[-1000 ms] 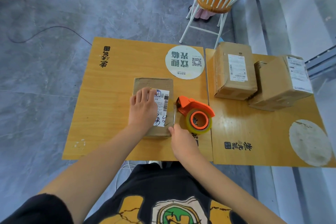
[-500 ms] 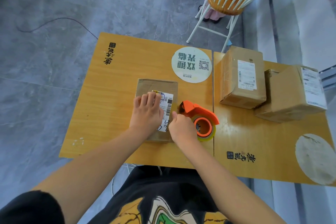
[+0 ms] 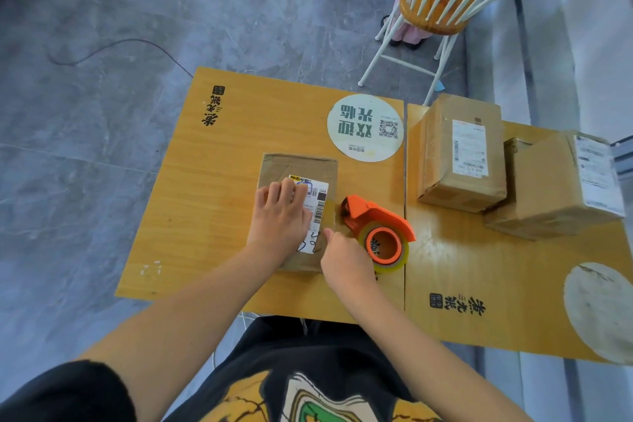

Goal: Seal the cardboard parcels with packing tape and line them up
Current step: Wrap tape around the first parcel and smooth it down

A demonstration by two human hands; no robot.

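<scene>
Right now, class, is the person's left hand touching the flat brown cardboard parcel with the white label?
Touching. The head view shows the left hand lying flat, fingers straight, on the flat brown cardboard parcel, covering part of its white label.

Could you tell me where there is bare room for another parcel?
Free: the left wooden table left of the flat cardboard parcel, and the right wooden table's near half before the two cardboard boxes. Crowded: around the left hand, right hand and orange tape dispenser.

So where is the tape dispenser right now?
In the head view, the orange tape dispenser sits on the left-hand table, just right of the flat parcel, beside the right hand and near the seam between the tables.
</scene>
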